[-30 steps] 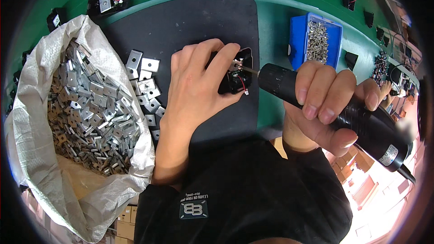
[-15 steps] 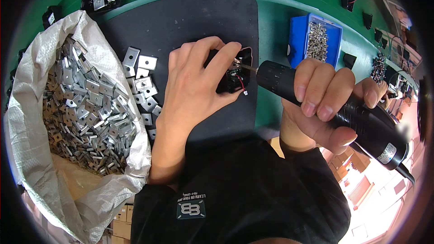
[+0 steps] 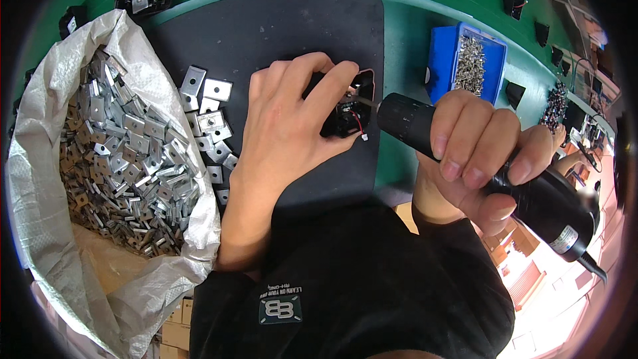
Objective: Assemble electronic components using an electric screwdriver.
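So the left hand is clamped over a small black case, fingers bent across its top and thumb along the near side, pinning it on the dark mat near its right edge. There's a red wire with a white plug poking out. The right hand is wrapped tight around a black power screwdriver, its bit pointing left into the case; can't tell if the tip actually touches a screw. Loose metal plates lie left of that hand-and-case combo, beside a white sack full of more. Blue bin of screws sits right of the mat on the green desk.
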A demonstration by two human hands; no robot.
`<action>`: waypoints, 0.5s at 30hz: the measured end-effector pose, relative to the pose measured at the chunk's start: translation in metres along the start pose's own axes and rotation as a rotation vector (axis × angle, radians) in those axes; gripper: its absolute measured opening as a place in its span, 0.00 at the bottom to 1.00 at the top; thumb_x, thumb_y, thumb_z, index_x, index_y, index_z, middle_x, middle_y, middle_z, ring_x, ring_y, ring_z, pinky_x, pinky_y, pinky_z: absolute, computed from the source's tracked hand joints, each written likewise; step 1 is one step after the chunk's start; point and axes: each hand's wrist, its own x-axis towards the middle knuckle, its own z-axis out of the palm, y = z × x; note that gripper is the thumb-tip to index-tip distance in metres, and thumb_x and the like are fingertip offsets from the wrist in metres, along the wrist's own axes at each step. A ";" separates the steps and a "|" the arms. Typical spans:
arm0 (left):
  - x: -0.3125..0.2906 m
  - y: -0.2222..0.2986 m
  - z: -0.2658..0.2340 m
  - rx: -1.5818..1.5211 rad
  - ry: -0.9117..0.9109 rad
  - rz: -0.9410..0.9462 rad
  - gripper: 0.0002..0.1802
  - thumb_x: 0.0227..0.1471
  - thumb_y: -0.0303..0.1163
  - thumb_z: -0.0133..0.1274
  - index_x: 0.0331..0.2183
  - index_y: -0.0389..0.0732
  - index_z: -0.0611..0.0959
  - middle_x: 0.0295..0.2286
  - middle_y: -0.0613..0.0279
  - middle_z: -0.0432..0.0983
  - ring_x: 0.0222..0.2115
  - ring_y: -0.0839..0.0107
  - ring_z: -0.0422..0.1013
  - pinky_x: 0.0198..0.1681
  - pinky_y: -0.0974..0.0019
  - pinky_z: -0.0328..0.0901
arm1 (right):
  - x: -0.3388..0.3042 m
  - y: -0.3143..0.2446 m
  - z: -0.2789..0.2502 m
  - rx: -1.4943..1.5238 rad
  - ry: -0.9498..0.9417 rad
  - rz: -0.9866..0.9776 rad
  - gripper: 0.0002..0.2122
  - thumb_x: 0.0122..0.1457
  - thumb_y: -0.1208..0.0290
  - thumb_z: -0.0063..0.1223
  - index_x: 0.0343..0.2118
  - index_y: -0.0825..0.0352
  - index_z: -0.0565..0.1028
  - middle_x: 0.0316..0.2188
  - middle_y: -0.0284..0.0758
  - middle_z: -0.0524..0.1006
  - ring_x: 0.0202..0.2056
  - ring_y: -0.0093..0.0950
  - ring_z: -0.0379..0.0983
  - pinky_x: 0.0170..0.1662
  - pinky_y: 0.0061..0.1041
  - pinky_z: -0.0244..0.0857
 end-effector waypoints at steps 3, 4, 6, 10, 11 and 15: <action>0.002 0.001 -0.001 -0.035 0.012 -0.026 0.35 0.26 0.33 0.68 0.44 0.49 0.79 0.39 0.67 0.71 0.39 0.64 0.67 0.42 0.60 0.58 | 0.005 0.003 -0.005 -0.009 -0.098 -0.012 0.14 0.58 0.61 0.59 0.40 0.55 0.65 0.26 0.25 0.71 0.25 0.19 0.68 0.31 0.21 0.62; 0.002 0.001 -0.001 -0.036 0.012 -0.031 0.35 0.26 0.33 0.68 0.44 0.49 0.79 0.39 0.67 0.71 0.38 0.64 0.67 0.42 0.60 0.58 | 0.006 0.002 -0.005 -0.009 -0.099 -0.013 0.14 0.58 0.61 0.59 0.40 0.55 0.65 0.26 0.25 0.71 0.25 0.19 0.68 0.31 0.21 0.62; 0.002 0.000 -0.001 -0.037 0.013 -0.033 0.35 0.26 0.34 0.68 0.44 0.49 0.79 0.39 0.67 0.71 0.38 0.65 0.68 0.42 0.60 0.58 | 0.008 0.002 -0.005 -0.027 -0.135 0.013 0.14 0.58 0.61 0.59 0.40 0.55 0.65 0.25 0.25 0.71 0.24 0.20 0.69 0.30 0.22 0.62; 0.003 0.000 -0.004 -0.029 0.002 -0.027 0.34 0.27 0.34 0.68 0.44 0.49 0.79 0.39 0.66 0.71 0.39 0.64 0.68 0.42 0.60 0.58 | 0.009 0.004 -0.009 -0.005 -0.148 0.013 0.15 0.58 0.61 0.59 0.41 0.55 0.65 0.24 0.25 0.71 0.24 0.20 0.69 0.31 0.22 0.62; 0.004 0.002 -0.003 -0.019 0.000 -0.026 0.34 0.27 0.34 0.68 0.44 0.49 0.79 0.39 0.66 0.71 0.39 0.64 0.68 0.43 0.60 0.58 | 0.010 0.002 -0.010 0.003 -0.142 0.031 0.16 0.58 0.61 0.59 0.43 0.55 0.65 0.24 0.25 0.71 0.24 0.20 0.69 0.31 0.22 0.62; 0.008 0.005 0.001 -0.025 -0.004 0.020 0.34 0.27 0.34 0.68 0.44 0.48 0.79 0.41 0.64 0.72 0.40 0.62 0.68 0.43 0.60 0.58 | 0.014 -0.016 -0.008 0.011 -0.132 -0.005 0.27 0.56 0.61 0.62 0.56 0.53 0.62 0.24 0.25 0.72 0.23 0.19 0.70 0.29 0.20 0.64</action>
